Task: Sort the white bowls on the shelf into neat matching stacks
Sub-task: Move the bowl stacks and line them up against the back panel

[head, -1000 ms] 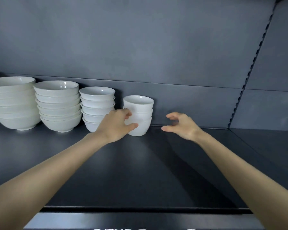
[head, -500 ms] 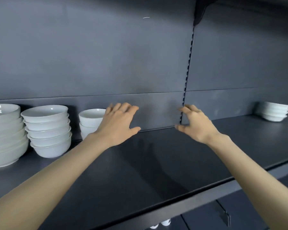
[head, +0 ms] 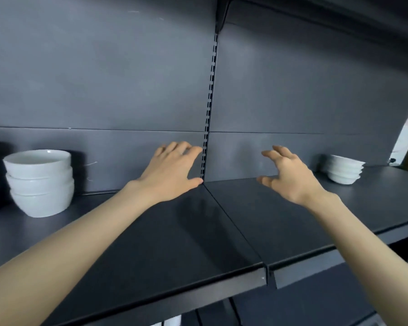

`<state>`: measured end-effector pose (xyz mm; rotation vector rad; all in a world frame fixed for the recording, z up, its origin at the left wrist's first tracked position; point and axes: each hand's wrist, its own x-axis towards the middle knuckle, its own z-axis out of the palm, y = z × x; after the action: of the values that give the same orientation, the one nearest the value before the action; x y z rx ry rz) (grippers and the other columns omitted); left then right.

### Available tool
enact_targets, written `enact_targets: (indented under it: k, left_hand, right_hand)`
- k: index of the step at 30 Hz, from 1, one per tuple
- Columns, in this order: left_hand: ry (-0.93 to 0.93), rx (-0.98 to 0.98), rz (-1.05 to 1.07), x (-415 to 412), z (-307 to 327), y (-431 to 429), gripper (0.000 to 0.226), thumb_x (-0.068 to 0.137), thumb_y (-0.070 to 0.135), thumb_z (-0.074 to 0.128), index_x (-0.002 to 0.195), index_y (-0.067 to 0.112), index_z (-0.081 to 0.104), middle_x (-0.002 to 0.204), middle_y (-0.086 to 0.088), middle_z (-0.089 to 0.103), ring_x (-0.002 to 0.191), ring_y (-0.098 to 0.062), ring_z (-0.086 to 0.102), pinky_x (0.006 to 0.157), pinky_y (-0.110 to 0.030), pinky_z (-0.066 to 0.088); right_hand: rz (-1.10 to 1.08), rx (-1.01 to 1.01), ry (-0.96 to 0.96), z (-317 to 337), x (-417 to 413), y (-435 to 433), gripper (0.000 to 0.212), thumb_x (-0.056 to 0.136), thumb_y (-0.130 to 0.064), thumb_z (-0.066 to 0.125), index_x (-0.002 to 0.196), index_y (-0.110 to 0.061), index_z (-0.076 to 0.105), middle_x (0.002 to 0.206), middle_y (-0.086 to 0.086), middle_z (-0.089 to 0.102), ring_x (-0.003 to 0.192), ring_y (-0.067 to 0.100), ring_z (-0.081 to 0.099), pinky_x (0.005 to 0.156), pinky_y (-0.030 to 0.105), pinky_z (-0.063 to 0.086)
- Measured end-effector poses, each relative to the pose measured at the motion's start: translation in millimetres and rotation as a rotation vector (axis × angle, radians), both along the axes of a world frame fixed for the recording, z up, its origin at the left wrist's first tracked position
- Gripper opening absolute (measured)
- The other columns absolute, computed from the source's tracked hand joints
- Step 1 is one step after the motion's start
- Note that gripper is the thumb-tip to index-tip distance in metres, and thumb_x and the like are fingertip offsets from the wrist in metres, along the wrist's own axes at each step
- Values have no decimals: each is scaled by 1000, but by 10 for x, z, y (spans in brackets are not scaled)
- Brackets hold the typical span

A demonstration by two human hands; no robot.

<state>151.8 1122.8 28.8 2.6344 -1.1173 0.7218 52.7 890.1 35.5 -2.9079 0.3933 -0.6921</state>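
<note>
Bowls stacked neat at left; small stack far right on shelf, likely pending. Left grip, right grip spread, empty.

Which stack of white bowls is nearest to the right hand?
The low stack of small white ceramic bowls on the right shelf section, just beyond the right hand; the taller stacks stand far left.

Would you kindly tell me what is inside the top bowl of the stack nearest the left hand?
The top bowl shows only bare white inner wall; nothing rises above its rim. Its bottom is hidden by the near rim.
</note>
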Motion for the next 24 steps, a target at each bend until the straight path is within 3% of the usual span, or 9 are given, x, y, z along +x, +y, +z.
enact_targets:
  k: [13,17,21,24]
  left_hand:
    - [-59,19,-73,-87,113,-2162,63,91,48,53,143,21,30,141,1,40,133,-21,32,116,-40,18]
    - [-80,41,-99,92,12,-2752,64,91,48,53,144,20,30,141,1,41,133,-22,33,117,-40,17]
    - [-79,55,-135,307,-99,-3364,64,91,48,53,143,20,30,141,1,41,132,-22,34,117,-41,18]
    - [-82,18,-170,458,-49,-3824,64,89,48,56,141,19,34,140,-1,43,130,-24,36,113,-39,22]
  right_hand:
    - [-42,23,-29,83,-104,-2132,65,88,-32,66,144,-16,37,153,7,28,135,33,35,104,45,39]
    - [-63,5,-29,19,-15,-2688,63,87,-32,66,142,-16,39,148,5,36,130,31,40,99,39,41]
    - [-119,-8,-2,-48,77,-3219,57,88,-34,64,138,-17,42,141,2,40,125,30,42,84,35,39]
    - [-139,-21,13,-11,177,-3637,59,88,-35,64,139,-19,41,144,1,38,128,29,40,92,40,43]
